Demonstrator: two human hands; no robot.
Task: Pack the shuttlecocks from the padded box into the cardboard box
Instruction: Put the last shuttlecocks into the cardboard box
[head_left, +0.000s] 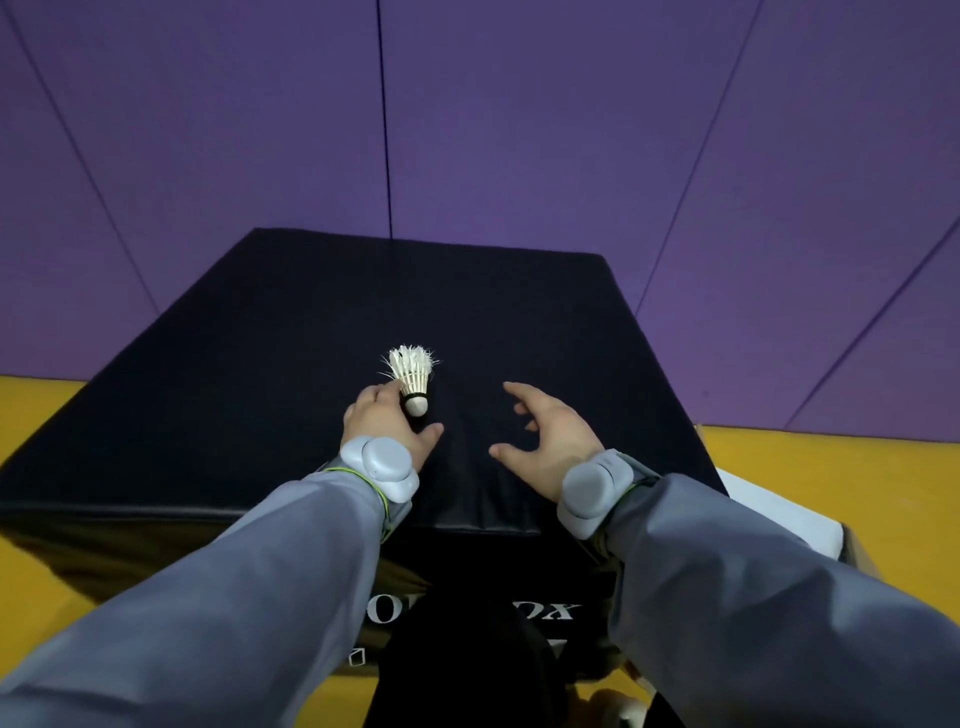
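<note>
A single white feather shuttlecock (413, 376) lies on top of the black padded box (311, 338), cork end pointing toward me. My left hand (387, 428) rests beside it. Its fingertips touch the feather skirt from the left and the thumb is spread out below the cork, not closed around it. My right hand (545, 441) hovers over the box top to the right of the shuttlecock, fingers spread and holding nothing. A corner of the cardboard box (860, 553) shows at the right, behind my right forearm, with a white surface (769, 504) in it.
The padded box stands on a yellow floor (47, 410) in front of a purple padded wall (519, 130). White lettering (467, 613) shows on the box's near side. Grey sleeves and grey wrist devices cover both my forearms.
</note>
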